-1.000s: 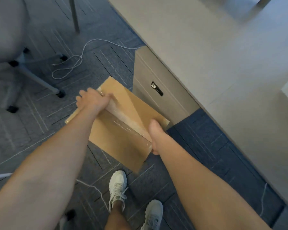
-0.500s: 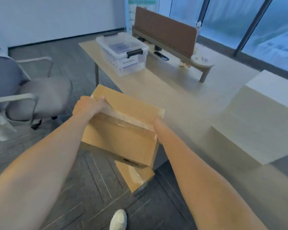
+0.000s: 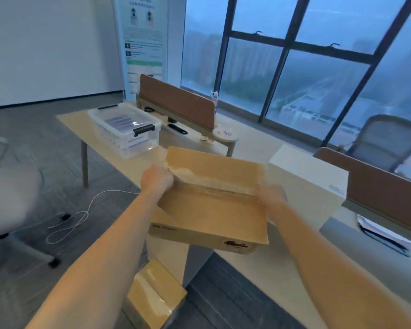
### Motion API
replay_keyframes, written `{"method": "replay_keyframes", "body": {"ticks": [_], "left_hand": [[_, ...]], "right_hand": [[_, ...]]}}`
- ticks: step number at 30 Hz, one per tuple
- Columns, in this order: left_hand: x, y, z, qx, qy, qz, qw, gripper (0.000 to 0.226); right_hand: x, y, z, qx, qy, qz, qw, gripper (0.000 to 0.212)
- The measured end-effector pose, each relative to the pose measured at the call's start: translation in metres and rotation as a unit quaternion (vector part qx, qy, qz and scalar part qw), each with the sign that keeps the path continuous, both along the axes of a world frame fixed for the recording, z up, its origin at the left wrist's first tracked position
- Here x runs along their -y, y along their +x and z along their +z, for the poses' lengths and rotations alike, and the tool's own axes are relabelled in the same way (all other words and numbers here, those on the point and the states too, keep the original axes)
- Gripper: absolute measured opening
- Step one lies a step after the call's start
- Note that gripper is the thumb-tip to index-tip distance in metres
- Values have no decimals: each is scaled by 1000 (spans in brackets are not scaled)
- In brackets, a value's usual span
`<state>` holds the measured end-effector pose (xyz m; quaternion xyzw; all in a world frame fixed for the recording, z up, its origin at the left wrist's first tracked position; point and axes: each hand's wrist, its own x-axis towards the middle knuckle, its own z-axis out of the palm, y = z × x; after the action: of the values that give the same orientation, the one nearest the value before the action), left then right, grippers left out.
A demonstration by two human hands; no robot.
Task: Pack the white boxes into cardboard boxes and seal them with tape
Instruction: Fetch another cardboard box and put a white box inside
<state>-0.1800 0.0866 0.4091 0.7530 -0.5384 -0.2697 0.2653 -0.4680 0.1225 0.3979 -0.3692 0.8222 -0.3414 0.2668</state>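
Note:
A taped cardboard box point(image 3: 207, 217) hangs in the air over the table's near edge, clear tape running along its top seam. My left hand point(image 3: 156, 178) grips its far left end at the tape. My right hand point(image 3: 271, 198) grips its right end, blurred by motion. A large white box point(image 3: 311, 184) stands on the table just right of the cardboard box. A second taped cardboard box point(image 3: 152, 298) lies on the floor below.
The light wooden table point(image 3: 266, 271) carries a clear plastic bin point(image 3: 125, 129), a brown desk divider point(image 3: 176, 100) and a small round dish point(image 3: 225, 134). A grey office chair point(image 3: 7, 193) and a white cable point(image 3: 81, 214) are on the carpet at left. Windows fill the back.
Both hands lifted the taped cardboard box from the floor up to table height and toward the table. The view swung up from the carpet to the room.

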Motion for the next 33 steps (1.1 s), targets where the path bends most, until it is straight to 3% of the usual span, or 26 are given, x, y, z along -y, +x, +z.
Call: {"method": "replay_keyframes", "body": {"ticks": [6, 14, 25, 33], "left_hand": [[-7, -80, -13, 36, 17, -118, 992, 31], [-55, -221, -29, 49, 29, -203, 977, 29], [-118, -451, -65, 51, 48, -265, 962, 36], [-103, -548, -75, 84, 44, -341, 935, 26]], "right_hand": [[-50, -80, -8, -69, -22, -69, 995, 35], [-136, -207, -30, -214, 69, -78, 971, 34], [-231, -428, -59, -193, 82, -159, 965, 40], [-235, -509, -77, -164, 110, -186, 963, 37]]}}
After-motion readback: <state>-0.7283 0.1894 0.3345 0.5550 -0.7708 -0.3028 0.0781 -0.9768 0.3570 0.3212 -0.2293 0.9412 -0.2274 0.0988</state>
